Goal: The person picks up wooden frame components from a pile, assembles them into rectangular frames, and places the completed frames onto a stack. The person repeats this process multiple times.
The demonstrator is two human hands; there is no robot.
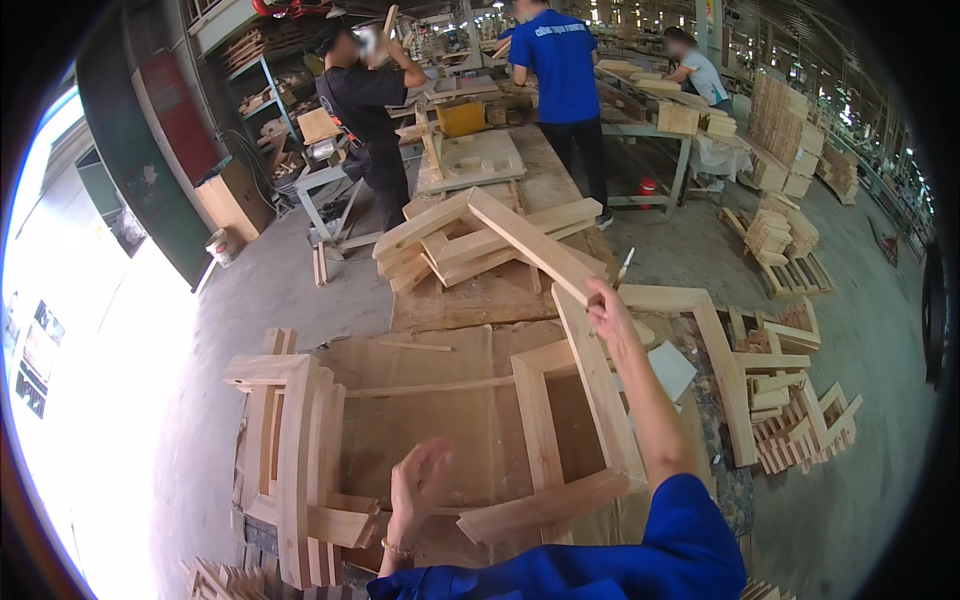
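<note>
Out in front, my right hand [606, 308] is closed on the near end of a pale wooden frame piece [535, 245]. Its long bar slants up and left onto a pile of wooden frame pieces [480, 250]. Low in the middle, my left hand [418, 485] hovers above the covered bench top [430, 415], fingers loosely apart and nothing in them. Between my hands and below the right forearm stands a joined wooden frame [540, 420]. To my left, several angled frame pieces [295, 450] lean together in a stack.
Another angled frame piece [725, 370] lies along the bench's right edge. Stacked wooden parts [800, 410] sit beyond it. A person in dark clothes [365, 120] and a person in a blue shirt [556, 80] stand farther off. A thin wooden strip [415, 346] lies on the bench.
</note>
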